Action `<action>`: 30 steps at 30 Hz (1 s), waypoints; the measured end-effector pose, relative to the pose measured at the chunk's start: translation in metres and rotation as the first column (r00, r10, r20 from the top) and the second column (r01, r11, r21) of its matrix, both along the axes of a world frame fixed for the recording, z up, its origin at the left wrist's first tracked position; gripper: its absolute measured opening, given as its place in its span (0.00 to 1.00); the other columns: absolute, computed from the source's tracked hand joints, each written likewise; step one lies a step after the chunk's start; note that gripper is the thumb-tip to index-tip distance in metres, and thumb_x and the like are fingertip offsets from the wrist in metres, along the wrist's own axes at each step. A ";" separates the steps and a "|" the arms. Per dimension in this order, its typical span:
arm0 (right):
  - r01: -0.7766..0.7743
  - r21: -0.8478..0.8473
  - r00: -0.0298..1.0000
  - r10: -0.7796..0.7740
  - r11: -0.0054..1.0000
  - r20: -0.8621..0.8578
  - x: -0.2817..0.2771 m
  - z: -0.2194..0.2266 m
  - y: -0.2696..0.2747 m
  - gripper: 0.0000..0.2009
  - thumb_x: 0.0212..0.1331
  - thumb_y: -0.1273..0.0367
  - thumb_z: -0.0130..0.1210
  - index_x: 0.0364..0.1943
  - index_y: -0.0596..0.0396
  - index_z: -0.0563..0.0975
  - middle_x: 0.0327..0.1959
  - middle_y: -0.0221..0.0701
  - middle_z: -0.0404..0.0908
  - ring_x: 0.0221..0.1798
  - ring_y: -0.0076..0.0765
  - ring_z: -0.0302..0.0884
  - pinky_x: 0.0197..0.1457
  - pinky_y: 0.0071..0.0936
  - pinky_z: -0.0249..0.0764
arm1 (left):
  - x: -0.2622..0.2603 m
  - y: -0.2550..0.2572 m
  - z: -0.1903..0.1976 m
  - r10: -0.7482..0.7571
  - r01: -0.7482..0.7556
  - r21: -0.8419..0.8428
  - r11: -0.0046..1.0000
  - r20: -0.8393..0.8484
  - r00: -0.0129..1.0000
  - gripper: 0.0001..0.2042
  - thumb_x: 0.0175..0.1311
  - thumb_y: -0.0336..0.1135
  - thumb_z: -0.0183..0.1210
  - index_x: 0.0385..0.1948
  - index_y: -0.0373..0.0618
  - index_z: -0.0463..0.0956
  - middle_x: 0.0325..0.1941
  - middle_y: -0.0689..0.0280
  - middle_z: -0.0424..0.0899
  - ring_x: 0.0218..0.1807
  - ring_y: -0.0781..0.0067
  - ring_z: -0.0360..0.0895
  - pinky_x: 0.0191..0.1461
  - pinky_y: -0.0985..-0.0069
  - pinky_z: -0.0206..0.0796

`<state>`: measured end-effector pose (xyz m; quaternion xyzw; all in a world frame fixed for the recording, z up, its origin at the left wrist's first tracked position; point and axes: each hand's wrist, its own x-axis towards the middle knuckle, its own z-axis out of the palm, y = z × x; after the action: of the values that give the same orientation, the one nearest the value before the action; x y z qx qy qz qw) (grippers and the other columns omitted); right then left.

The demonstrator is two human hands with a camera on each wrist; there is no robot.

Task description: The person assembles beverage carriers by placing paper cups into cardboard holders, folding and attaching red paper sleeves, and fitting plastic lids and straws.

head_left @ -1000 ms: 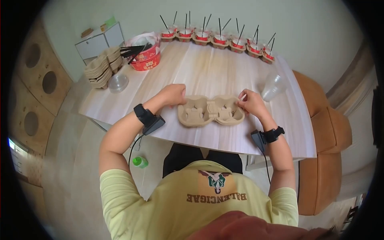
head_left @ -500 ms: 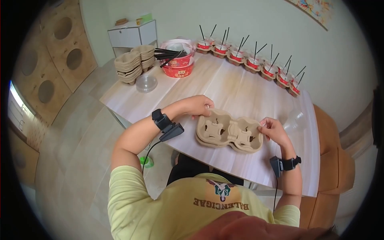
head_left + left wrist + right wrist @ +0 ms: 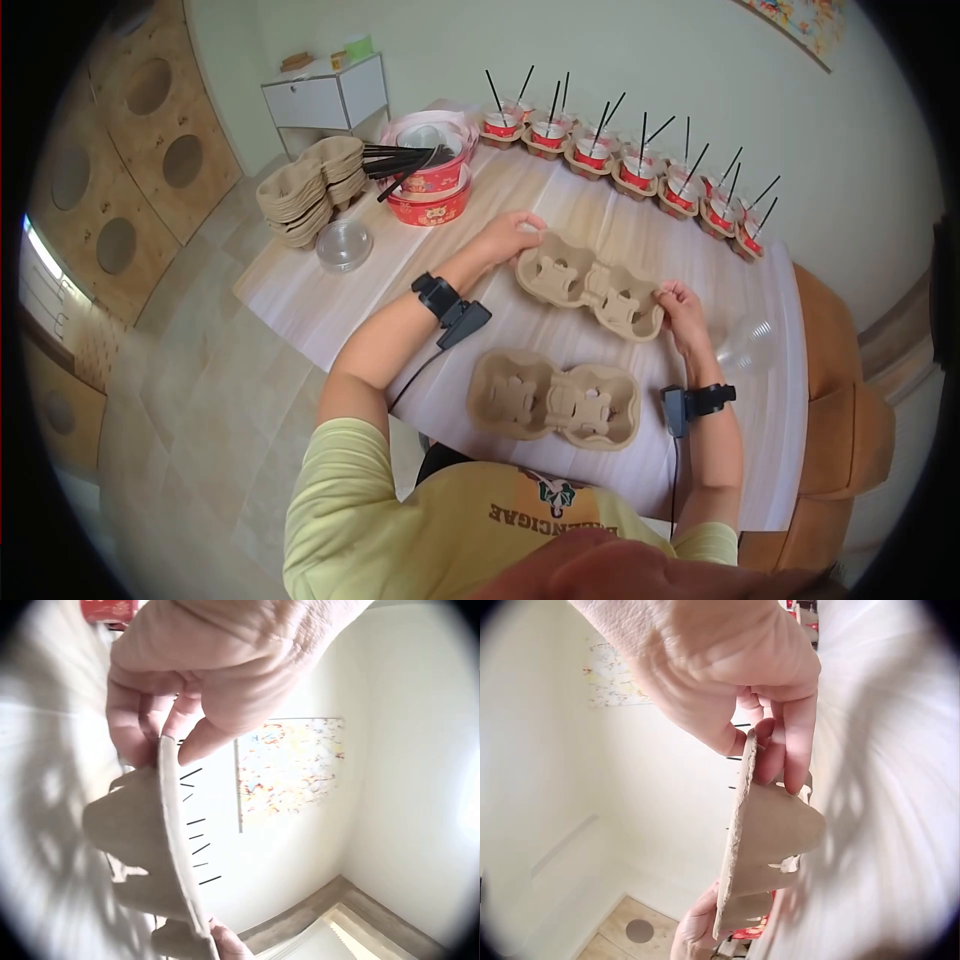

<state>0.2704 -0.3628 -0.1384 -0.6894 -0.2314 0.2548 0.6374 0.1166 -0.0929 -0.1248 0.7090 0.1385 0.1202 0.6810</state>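
Note:
My left hand (image 3: 508,240) and right hand (image 3: 682,312) hold a two-cup pulp carrier (image 3: 590,284) between them, one at each end. In the left wrist view, the thumb and fingers pinch the rim of this carrier (image 3: 142,832), its cup bottoms facing the table. The right wrist view shows the same kind of pinch on the opposite end, with the fingers under the rim. Nearer my body, a second pulp carrier (image 3: 553,398) lies on the table with its cups facing up.
A row of red cups (image 3: 637,168) with black straws stands in carriers along the far edge. At the left are stacked carriers (image 3: 300,205), a clear plastic bowl (image 3: 344,246) and red buckets (image 3: 430,208) with black straws. Clear cups (image 3: 745,345) lie at the right.
Both hands have lifted the upper carrier away from the one beneath and carried it toward the far side. The lower carrier now shows by itself near the front edge.

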 end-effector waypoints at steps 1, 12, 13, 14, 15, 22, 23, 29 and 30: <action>-0.002 0.003 1.000 0.002 1.000 -0.001 0.004 -0.008 0.002 0.03 0.53 0.70 0.51 0.31 0.51 0.72 0.18 0.16 0.68 0.17 0.11 0.63 0.17 0.09 0.59 | 0.002 0.001 -0.010 0.002 -0.002 0.003 1.000 -0.001 1.000 0.10 0.56 0.31 0.54 0.38 0.43 0.70 0.19 0.72 0.75 0.15 0.87 0.67 0.15 0.89 0.55; -0.239 -0.271 0.971 0.236 0.932 -0.044 -0.036 0.011 -0.112 0.21 0.55 0.66 0.53 0.52 0.59 0.66 0.37 0.31 0.76 0.37 0.23 0.73 0.43 0.20 0.70 | -0.008 0.006 -0.034 -0.089 0.068 -0.207 0.976 -0.091 0.992 0.17 0.55 0.30 0.53 0.47 0.39 0.65 0.19 0.66 0.75 0.16 0.77 0.72 0.17 0.83 0.67; -0.287 -0.346 0.957 0.279 0.893 -0.073 -0.037 0.014 -0.134 0.21 0.54 0.67 0.54 0.52 0.59 0.66 0.37 0.31 0.76 0.38 0.23 0.73 0.43 0.21 0.70 | -0.007 0.008 -0.036 -0.104 0.082 -0.236 0.968 -0.084 0.991 0.17 0.55 0.30 0.54 0.47 0.39 0.65 0.18 0.66 0.74 0.16 0.77 0.72 0.17 0.83 0.67; -0.281 -0.354 0.959 0.271 0.892 -0.078 -0.031 0.011 -0.158 0.21 0.54 0.67 0.54 0.52 0.59 0.66 0.37 0.31 0.76 0.38 0.23 0.73 0.43 0.21 0.70 | -0.005 0.008 -0.036 -0.113 0.089 -0.245 0.965 -0.085 0.990 0.17 0.55 0.30 0.54 0.47 0.39 0.65 0.18 0.66 0.74 0.16 0.77 0.72 0.17 0.83 0.67; -0.214 -0.414 0.976 0.213 0.885 -0.048 -0.024 0.008 -0.183 0.24 0.51 0.67 0.57 0.52 0.59 0.66 0.39 0.31 0.76 0.39 0.24 0.72 0.44 0.21 0.69 | -0.004 0.007 -0.034 -0.116 0.092 -0.240 0.966 -0.089 0.989 0.17 0.56 0.30 0.54 0.47 0.39 0.65 0.17 0.66 0.74 0.15 0.77 0.72 0.17 0.83 0.67; 0.260 -0.294 0.937 -0.167 0.920 0.306 -0.005 0.012 -0.200 0.44 0.35 0.63 0.67 0.59 0.59 0.54 0.50 0.35 0.68 0.50 0.36 0.67 0.52 0.29 0.64 | 0.008 0.000 -0.031 -0.040 0.037 -0.176 0.984 -0.013 0.999 0.14 0.56 0.28 0.53 0.44 0.37 0.65 0.20 0.63 0.75 0.16 0.75 0.73 0.16 0.80 0.69; 0.229 -0.223 0.936 -0.151 0.948 0.319 0.002 0.009 -0.193 0.45 0.35 0.63 0.67 0.60 0.59 0.52 0.50 0.35 0.67 0.51 0.37 0.66 0.55 0.30 0.62 | 0.010 0.000 -0.034 -0.031 0.029 -0.174 0.984 -0.009 0.999 0.14 0.56 0.28 0.53 0.44 0.37 0.65 0.20 0.63 0.75 0.16 0.75 0.73 0.16 0.80 0.69; 0.087 -0.047 0.986 -0.079 0.995 0.144 0.032 -0.008 -0.152 0.46 0.36 0.64 0.65 0.62 0.53 0.50 0.59 0.37 0.57 0.61 0.37 0.56 0.58 0.33 0.58 | 0.009 0.003 -0.036 0.019 -0.017 -0.088 0.996 0.023 1.000 0.14 0.56 0.28 0.53 0.44 0.37 0.64 0.21 0.64 0.75 0.17 0.75 0.73 0.17 0.79 0.70; 0.084 -0.049 0.987 -0.076 0.995 0.140 0.028 -0.004 -0.142 0.46 0.36 0.64 0.65 0.62 0.53 0.50 0.59 0.37 0.57 0.61 0.37 0.56 0.58 0.33 0.58 | 0.009 0.004 -0.036 0.033 -0.032 -0.090 0.995 0.015 0.999 0.14 0.56 0.29 0.53 0.43 0.38 0.65 0.21 0.65 0.74 0.17 0.76 0.73 0.16 0.80 0.69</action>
<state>0.2983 -0.5050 -0.1421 -0.7312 -0.2402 0.1869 0.6105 0.1258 -0.0888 -0.1611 0.6743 0.1496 0.1308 0.7112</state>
